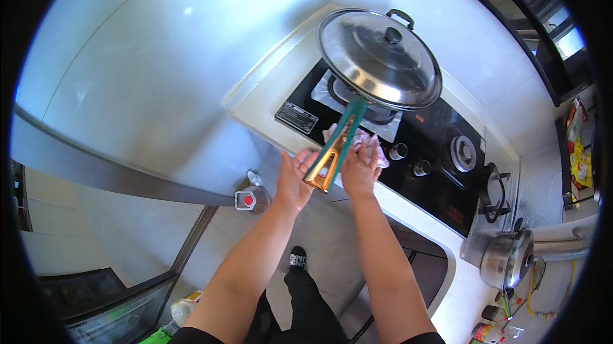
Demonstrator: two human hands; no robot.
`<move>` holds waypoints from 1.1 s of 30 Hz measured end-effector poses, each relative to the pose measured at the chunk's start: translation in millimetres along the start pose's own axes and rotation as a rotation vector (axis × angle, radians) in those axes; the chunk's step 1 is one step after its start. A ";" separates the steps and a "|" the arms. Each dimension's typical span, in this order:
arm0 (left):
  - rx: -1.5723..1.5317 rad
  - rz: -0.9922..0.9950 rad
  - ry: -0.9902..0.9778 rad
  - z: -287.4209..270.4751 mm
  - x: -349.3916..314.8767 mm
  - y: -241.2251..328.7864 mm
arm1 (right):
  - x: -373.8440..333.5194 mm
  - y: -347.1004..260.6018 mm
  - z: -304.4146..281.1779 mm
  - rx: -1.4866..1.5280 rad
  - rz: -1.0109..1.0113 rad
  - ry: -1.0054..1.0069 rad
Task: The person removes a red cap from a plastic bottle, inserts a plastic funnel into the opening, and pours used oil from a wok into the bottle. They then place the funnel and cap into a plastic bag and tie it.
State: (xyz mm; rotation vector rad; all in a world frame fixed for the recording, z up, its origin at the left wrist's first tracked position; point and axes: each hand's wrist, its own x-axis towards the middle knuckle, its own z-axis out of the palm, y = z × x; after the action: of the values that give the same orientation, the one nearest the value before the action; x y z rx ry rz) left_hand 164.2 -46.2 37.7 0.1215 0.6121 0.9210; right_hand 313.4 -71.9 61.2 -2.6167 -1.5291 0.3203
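The pink cloth (pixel 382 157) lies bunched near the front edge of the black-glass hob (pixel 421 143), just off the centre of my view toward 3 o'clock. My right hand (pixel 361 170) is on it, fingers spread over the folds; I cannot tell from here whether they pinch the fabric or only press on it. My left hand (pixel 295 180), toward 8 o'clock, is released and bare, palm turned up, its fingertips close to the pan handle (pixel 338 134); I can't make out whether they touch. That green and copper-coloured handle points toward 7 o'clock from the lidded pan (pixel 383 66), which sits on its burner at 1 o'clock, and parts of the cloth show on both sides of it. I judge the cloth light, limp and impossible to damage by squeezing, so I'd gather a thick fold between thumb and fingers well clear of the burner. The pan looks wide, stiff and nose-heavy; I'd want a firm wrap around the handle, with the other hand steadying the small black loop (pixel 401 18) on the far rim, cloth between skin and metal in case it is hot. The domed lid (pixel 357 44) seems loose and smooth, liable to slide if tilted; its black knob (pixel 393 35) is the place to hold it.
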 end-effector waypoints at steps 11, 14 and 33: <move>0.543 -0.264 0.651 -269.9 -57.7 -23.4 | -104.8 -71.6 167.5 0.641 -0.534 0.289; 0.732 -0.246 0.690 -330.8 -39.8 -4.9 | -118.6 -84.2 270.0 0.608 -0.449 -0.033; 0.831 -0.083 0.624 -498.4 82.9 -7.6 | -108.0 -128.8 486.0 0.732 -0.135 -0.225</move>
State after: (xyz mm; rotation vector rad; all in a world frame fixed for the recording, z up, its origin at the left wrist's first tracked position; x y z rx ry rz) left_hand -64.3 -64.3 -412.6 0.5585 1.5507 0.5629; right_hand 42.2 -114.2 -373.7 -1.9432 -1.2941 0.9736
